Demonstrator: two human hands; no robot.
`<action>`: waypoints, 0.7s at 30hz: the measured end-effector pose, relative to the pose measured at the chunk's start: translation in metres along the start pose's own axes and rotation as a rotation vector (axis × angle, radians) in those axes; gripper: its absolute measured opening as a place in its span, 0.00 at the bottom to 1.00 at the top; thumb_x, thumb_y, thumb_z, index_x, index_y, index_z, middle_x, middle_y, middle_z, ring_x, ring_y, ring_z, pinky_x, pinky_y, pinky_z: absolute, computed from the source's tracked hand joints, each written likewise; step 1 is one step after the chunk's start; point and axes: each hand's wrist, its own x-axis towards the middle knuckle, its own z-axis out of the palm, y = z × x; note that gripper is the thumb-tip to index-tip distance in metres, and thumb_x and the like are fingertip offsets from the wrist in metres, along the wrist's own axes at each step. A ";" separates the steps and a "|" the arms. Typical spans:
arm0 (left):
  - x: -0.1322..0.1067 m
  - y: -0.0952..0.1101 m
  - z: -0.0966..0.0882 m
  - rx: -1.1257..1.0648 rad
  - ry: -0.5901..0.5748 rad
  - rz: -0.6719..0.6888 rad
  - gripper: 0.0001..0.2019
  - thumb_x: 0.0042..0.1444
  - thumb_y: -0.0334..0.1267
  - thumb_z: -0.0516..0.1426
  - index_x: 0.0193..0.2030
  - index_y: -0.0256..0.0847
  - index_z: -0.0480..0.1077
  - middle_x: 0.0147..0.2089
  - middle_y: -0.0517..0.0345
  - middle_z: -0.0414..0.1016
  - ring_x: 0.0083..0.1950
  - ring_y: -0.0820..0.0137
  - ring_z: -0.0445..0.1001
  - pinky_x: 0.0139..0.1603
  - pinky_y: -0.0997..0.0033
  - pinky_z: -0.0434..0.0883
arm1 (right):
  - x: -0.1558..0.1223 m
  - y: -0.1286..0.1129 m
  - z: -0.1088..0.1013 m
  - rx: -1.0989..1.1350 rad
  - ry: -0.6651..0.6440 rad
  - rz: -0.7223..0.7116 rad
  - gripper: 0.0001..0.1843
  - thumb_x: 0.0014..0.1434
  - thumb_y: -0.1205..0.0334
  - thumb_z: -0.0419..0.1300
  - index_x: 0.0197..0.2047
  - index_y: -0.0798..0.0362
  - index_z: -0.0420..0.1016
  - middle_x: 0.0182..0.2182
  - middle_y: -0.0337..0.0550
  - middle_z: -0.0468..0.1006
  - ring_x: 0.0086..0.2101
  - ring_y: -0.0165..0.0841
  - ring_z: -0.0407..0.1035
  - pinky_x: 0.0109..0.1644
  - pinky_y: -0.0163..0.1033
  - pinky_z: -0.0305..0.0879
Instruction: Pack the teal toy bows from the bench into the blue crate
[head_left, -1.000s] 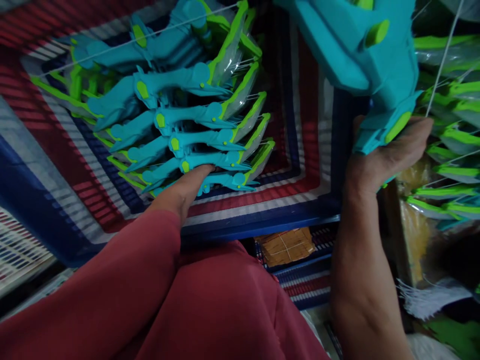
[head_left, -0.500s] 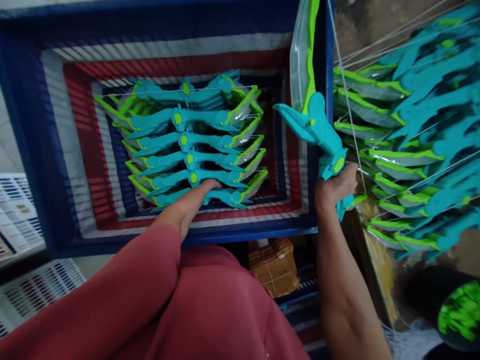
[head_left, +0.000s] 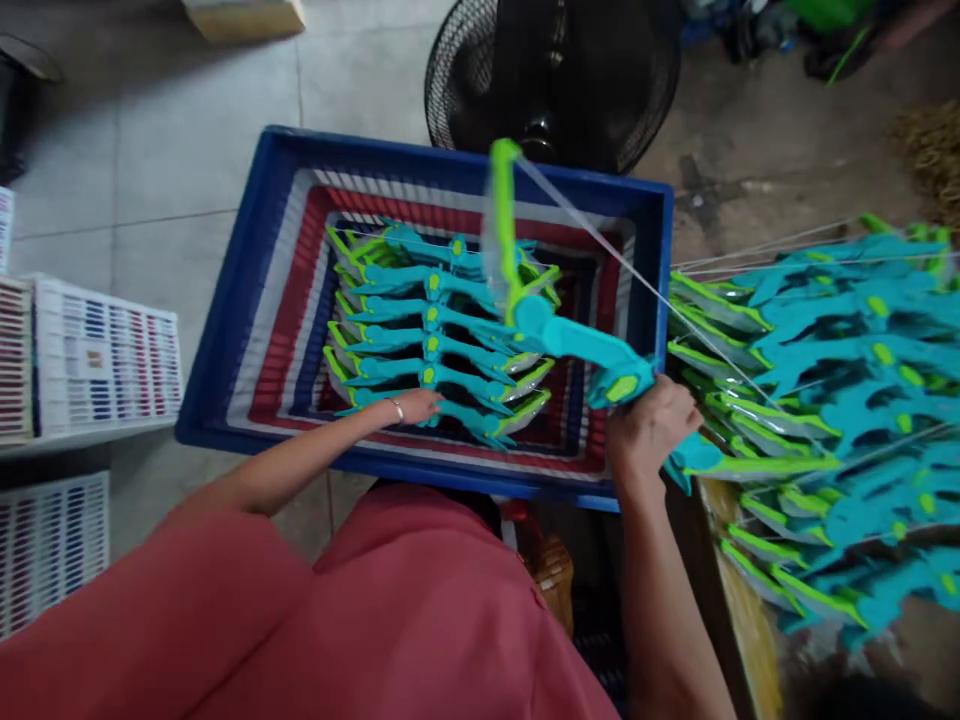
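A blue crate (head_left: 247,270) with red, white and blue inner walls holds a row of several teal and lime toy bows (head_left: 427,330). My left hand (head_left: 415,406) reaches into the crate, its fingers resting on the nearest bow in the row. My right hand (head_left: 649,428) is closed round the grip of one more teal and lime toy bow (head_left: 559,335), held tilted over the crate's right side, its string stretched down to the right.
A big pile of the same bows (head_left: 825,400) lies to the right. A black fan (head_left: 555,75) stands behind the crate. White slotted crates (head_left: 97,360) sit at the left on a tiled floor. A small brown parcel (head_left: 555,570) lies below the crate.
The view has pulled back and up, showing the whole crate and the fan. My right hand has swung its bow from upright at the crate's edge to lean leftward over the crate. The left hand stays put.
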 end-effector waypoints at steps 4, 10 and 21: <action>-0.080 -0.033 -0.020 0.014 -0.031 -0.070 0.15 0.63 0.41 0.53 0.46 0.43 0.80 0.49 0.50 0.83 0.53 0.57 0.79 0.53 0.64 0.72 | -0.005 -0.079 -0.006 -0.012 -0.363 -0.466 0.12 0.67 0.71 0.46 0.45 0.57 0.69 0.37 0.54 0.75 0.39 0.45 0.69 0.45 0.46 0.61; -0.137 -0.039 -0.018 -0.141 0.100 -0.058 0.15 0.66 0.44 0.51 0.50 0.46 0.77 0.49 0.54 0.82 0.51 0.60 0.78 0.53 0.65 0.71 | -0.069 -0.182 0.057 0.137 -0.883 -0.768 0.13 0.67 0.65 0.58 0.52 0.61 0.70 0.48 0.59 0.77 0.48 0.46 0.71 0.48 0.43 0.66; -0.024 -0.016 0.012 0.027 0.076 -0.203 0.17 0.54 0.30 0.65 0.51 0.30 0.76 0.60 0.26 0.72 0.58 0.39 0.74 0.55 0.51 0.73 | -0.105 -0.213 0.119 0.203 -0.989 -0.887 0.16 0.68 0.73 0.48 0.54 0.63 0.71 0.52 0.64 0.73 0.54 0.47 0.66 0.55 0.51 0.67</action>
